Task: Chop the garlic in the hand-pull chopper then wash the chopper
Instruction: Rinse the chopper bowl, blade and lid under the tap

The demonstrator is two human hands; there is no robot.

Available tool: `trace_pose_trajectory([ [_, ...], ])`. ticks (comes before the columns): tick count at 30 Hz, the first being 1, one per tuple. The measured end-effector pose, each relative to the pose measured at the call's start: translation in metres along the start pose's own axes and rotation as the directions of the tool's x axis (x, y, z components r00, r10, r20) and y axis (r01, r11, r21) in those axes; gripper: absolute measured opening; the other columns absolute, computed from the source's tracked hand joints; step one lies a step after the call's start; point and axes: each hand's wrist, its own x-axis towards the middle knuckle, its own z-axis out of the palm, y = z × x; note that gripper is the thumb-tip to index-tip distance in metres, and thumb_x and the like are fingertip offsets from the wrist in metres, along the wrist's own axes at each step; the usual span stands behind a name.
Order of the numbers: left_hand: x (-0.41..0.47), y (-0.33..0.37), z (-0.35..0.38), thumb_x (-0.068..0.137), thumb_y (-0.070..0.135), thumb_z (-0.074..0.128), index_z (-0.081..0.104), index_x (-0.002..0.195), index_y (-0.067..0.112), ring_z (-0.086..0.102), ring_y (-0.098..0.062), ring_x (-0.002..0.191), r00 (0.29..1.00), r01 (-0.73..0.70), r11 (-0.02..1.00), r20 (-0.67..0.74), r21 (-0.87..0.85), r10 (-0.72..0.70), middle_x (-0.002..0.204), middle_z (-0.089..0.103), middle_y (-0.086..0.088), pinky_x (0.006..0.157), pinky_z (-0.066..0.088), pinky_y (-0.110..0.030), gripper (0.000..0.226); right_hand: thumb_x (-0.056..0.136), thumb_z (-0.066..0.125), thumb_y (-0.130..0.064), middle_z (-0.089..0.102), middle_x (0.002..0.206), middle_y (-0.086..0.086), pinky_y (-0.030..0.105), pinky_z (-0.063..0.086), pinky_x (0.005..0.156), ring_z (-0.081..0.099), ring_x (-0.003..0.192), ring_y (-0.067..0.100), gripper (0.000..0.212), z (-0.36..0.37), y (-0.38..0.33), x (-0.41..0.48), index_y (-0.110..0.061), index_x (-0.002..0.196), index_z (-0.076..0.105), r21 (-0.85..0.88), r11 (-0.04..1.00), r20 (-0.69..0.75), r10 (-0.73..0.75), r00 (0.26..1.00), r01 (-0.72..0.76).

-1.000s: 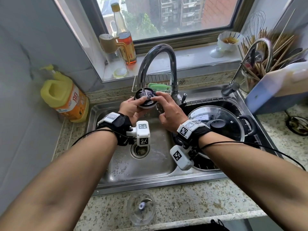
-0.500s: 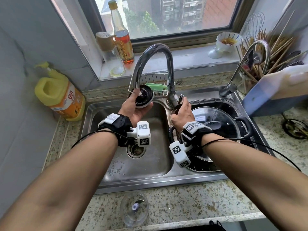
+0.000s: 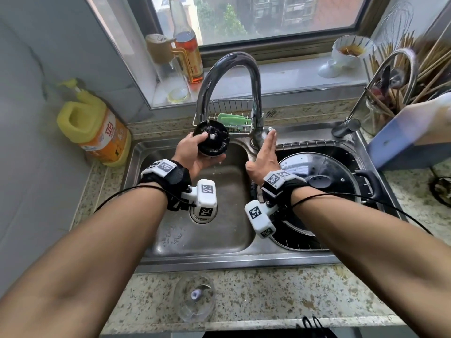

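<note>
Head: left hand (image 3: pixel 191 153) holds chopper lid (image 3: pixel 212 140) over sink (image 3: pixel 219 261) (right hand (image 3: pixel 264 156) flat).

You had a window (image 3: pixel 268 18) behind the counter's back edge, with daylight over a white sill (image 3: pixel 288 71). Grey wall (image 3: pixel 36 69) ran along the left edge. The speckled granite counter (image 3: pixel 268 296) held a double steel sink (image 3: pixel 219 261).

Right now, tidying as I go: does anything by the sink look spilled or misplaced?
Nothing broken or askew. Small bits lie scattered on the left basin floor, probably unrinsed food residue.
</note>
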Motion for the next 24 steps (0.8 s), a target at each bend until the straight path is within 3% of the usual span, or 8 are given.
trace_pose_trajectory([
  [4, -0.009, -0.004, -0.007, 0.098, 0.001, 0.059, 0.059, 0.119, 0.009, 0.062, -0.046, 0.113, 0.991, -0.095, 0.969, -0.071, 0.229, 0.114, 0.124, 0.060, -0.016, 0.068, 0.060, -0.058, 0.022, 0.079, 0.057, -0.001, -0.021, 0.162, 0.009, 0.038, 0.026, 0.117, 0.011, 0.150, 0.029, 0.109, 0.002, 0.000, 0.000, -0.015, 0.152, -0.023, 0.028, 0.999, 0.005, 0.026, 1.000, -0.027],
  [6, -0.012, -0.005, -0.011, 0.094, 0.000, 0.065, 0.061, 0.125, 0.008, 0.062, -0.041, 0.116, 0.970, -0.171, 0.902, -0.091, 0.396, 0.224, 0.122, 0.062, -0.013, 0.076, 0.059, -0.060, 0.032, 0.079, 0.057, -0.001, -0.015, 0.163, 0.008, 0.041, 0.029, 0.116, 0.018, 0.148, 0.033, 0.109, 0.003, 0.002, -0.003, -0.021, 0.153, -0.020, 0.068, 0.996, -0.004, 0.064, 0.998, -0.063],
  [9, -0.019, -0.006, -0.019, 0.088, -0.001, 0.071, 0.064, 0.131, 0.013, 0.067, -0.027, 0.112, 0.921, -0.286, 0.675, 0.002, 0.680, 0.389, 0.118, 0.069, -0.008, 0.100, 0.054, -0.046, 0.045, 0.077, 0.059, 0.000, -0.006, 0.164, 0.011, 0.039, 0.027, 0.114, 0.020, 0.147, 0.033, 0.106, 0.009, 0.000, -0.008, -0.017, 0.156, -0.010, 0.103, 0.991, -0.062, 0.087, 0.994, -0.081],
  [12, -0.033, -0.007, -0.028, 0.088, 0.002, 0.073, 0.067, 0.130, 0.018, 0.069, -0.019, 0.111, 0.883, -0.387, 0.451, 0.182, 0.804, 0.433, 0.120, 0.072, -0.005, 0.103, 0.052, -0.033, 0.046, 0.078, 0.062, -0.006, 0.006, 0.161, 0.017, 0.039, 0.031, 0.111, 0.029, 0.142, 0.035, 0.100, 0.018, -0.001, -0.016, -0.011, 0.156, -0.001, 0.125, 0.991, -0.057, 0.059, 0.997, -0.052],
  [15, -0.050, -0.009, -0.037, 0.084, 0.000, 0.074, 0.071, 0.126, 0.017, 0.065, -0.015, 0.114, 0.786, -0.508, 0.155, 0.383, 0.847, 0.484, 0.123, 0.071, -0.005, 0.102, 0.042, -0.014, 0.045, 0.081, 0.063, -0.010, 0.026, 0.153, 0.019, 0.037, 0.032, 0.114, 0.037, 0.137, 0.032, 0.090, 0.025, -0.004, -0.025, -0.011, 0.155, 0.012, 0.118, 0.992, 0.065, -0.057, 0.996, 0.049],
  [17, -0.056, -0.010, -0.042, 0.083, -0.005, 0.073, 0.073, 0.122, 0.013, 0.062, -0.019, 0.113, 0.745, -0.565, 0.048, 0.484, 0.824, 0.459, 0.122, 0.066, -0.010, 0.104, 0.042, -0.019, 0.043, 0.080, 0.066, -0.009, 0.038, 0.147, 0.018, 0.037, 0.034, 0.113, 0.041, 0.135, 0.028, 0.086, 0.028, -0.009, -0.029, -0.012, 0.153, 0.021, 0.100, 0.987, 0.151, -0.141, 0.978, 0.127],
  [21, -0.065, -0.009, -0.057, 0.078, -0.005, 0.078, 0.078, 0.110, 0.011, 0.064, -0.025, 0.104, 0.720, -0.602, -0.015, 0.551, 0.799, 0.422, 0.112, 0.063, -0.014, 0.099, 0.051, -0.037, 0.036, 0.079, 0.070, -0.008, 0.051, 0.137, 0.013, 0.035, 0.046, 0.103, 0.056, 0.116, 0.023, 0.082, 0.037, -0.022, -0.046, -0.018, 0.150, 0.030, 0.193, 0.956, 0.285, -0.271, 0.919, 0.222],
  [24, -0.074, -0.009, -0.068, 0.074, -0.003, 0.079, 0.068, 0.123, 0.016, 0.067, -0.020, 0.100, 0.703, -0.623, -0.003, 0.561, 0.783, 0.437, 0.108, 0.069, -0.006, 0.092, 0.053, -0.027, 0.054, 0.080, 0.079, -0.025, 0.063, 0.124, 0.008, 0.039, 0.050, 0.097, 0.063, 0.110, 0.022, 0.078, 0.047, -0.035, -0.062, -0.017, 0.145, 0.037, 0.357, 0.915, 0.355, -0.317, 0.879, 0.187],
])
